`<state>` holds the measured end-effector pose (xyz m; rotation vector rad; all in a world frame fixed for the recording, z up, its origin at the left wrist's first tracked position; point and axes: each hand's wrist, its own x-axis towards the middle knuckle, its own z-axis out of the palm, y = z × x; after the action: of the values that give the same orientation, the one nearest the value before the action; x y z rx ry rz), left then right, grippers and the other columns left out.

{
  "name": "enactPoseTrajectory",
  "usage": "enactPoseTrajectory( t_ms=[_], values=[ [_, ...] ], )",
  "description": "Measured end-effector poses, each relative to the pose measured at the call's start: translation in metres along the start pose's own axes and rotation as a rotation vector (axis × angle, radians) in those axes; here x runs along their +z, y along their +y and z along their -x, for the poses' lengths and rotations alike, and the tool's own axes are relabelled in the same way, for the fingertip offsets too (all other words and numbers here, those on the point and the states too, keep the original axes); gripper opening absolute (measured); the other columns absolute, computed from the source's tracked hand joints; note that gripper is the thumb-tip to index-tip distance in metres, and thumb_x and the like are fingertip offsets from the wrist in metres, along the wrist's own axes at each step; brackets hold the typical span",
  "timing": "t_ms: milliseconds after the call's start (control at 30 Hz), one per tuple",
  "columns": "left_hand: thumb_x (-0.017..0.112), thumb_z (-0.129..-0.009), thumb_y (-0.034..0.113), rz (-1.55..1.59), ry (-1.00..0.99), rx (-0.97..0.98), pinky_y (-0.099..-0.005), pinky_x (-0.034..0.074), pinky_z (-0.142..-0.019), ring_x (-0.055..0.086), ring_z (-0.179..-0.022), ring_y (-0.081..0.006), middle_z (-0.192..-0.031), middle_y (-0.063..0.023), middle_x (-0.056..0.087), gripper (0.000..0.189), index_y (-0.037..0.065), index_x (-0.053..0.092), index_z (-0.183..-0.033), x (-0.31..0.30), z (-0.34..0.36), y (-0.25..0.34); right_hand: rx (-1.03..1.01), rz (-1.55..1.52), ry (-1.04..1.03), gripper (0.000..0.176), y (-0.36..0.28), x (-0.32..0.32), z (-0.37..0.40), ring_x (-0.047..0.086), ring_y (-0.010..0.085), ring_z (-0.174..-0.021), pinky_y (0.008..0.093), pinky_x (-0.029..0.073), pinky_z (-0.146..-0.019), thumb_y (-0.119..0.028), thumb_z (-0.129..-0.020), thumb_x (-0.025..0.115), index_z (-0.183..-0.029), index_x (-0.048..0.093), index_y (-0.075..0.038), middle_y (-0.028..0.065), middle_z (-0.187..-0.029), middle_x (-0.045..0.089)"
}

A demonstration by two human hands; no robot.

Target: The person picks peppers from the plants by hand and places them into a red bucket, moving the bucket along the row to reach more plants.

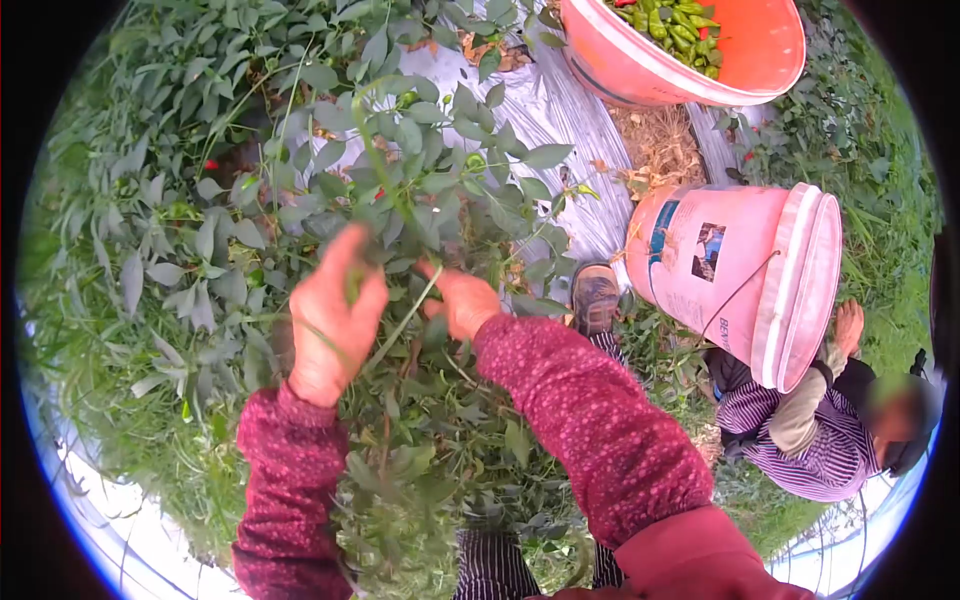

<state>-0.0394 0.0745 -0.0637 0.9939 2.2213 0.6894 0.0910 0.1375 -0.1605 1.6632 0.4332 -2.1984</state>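
Both my hands are up in a leafy green pepper plant (400, 150). My left hand (332, 315) is closed around a thin green stem and leaves of the plant. My right hand (462, 300) reaches in just to its right, fingers curled among the stems; what it holds is hidden by foliage. Both my arms wear dark red sleeves. A few small red peppers (211, 165) show deeper in the leaves at upper left.
An orange tub (760, 50) with several green peppers stands at the top right. A pink bucket (745, 280) lies on its side at right. Another person in striped clothing (820, 440) crouches at lower right. Silver plastic mulch (560, 120) covers the ground.
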Motion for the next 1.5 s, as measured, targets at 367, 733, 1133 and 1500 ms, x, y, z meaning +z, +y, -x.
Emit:
enactPoseTrajectory(
  t_ms=[367,733,1133,1500],
  values=[
    [0.061,-0.074,0.021,-0.538,-0.224,-0.295,-0.0403,0.047,-0.08,0.062,-0.091,-0.0365,-0.094,-0.0247,0.064,0.058,-0.001,0.046,-0.125,0.013,-0.084,-0.012,-0.894,0.919,0.322,0.031,0.01,-0.058,0.007,0.062,0.0295,-0.088,0.0393,0.049,-0.073,-0.027,-0.084,0.06,-0.106,0.058,-0.005,0.0159,-0.093,0.065],
    [0.06,-0.079,0.026,-0.271,-0.215,-0.336,-0.0381,0.047,-0.083,0.063,-0.089,-0.0314,-0.092,-0.0164,0.066,0.037,0.014,0.06,-0.115,0.011,-0.049,-0.028,-0.432,-0.035,-0.145,0.019,-0.027,-0.033,0.013,0.06,0.0118,-0.073,0.0248,0.043,-0.054,-0.012,-0.09,0.045,-0.104,0.056,-0.005,0.0034,-0.087,0.061],
    [0.057,-0.081,0.027,-0.346,-0.241,-0.335,-0.0397,0.047,-0.081,0.061,-0.091,-0.0339,-0.094,-0.0165,0.065,0.029,0.013,0.063,-0.105,0.012,-0.006,-0.022,-0.958,0.228,0.237,0.022,-0.08,-0.097,0.033,0.056,0.0129,-0.065,0.0271,0.044,-0.058,-0.025,-0.085,0.06,-0.09,0.066,-0.004,0.0044,-0.074,0.061],
    [0.059,-0.08,0.021,-0.221,-0.24,-0.333,-0.0376,0.048,-0.079,0.063,-0.089,-0.0307,-0.093,-0.0163,0.066,0.034,0.013,0.061,-0.112,0.02,0.01,-0.036,-0.665,0.492,-0.129,0.046,-0.027,-0.064,0.031,0.058,0.0155,-0.09,0.0302,0.045,-0.082,-0.026,-0.077,0.071,-0.116,0.058,-0.003,0.0096,-0.105,0.063]
  ],
)
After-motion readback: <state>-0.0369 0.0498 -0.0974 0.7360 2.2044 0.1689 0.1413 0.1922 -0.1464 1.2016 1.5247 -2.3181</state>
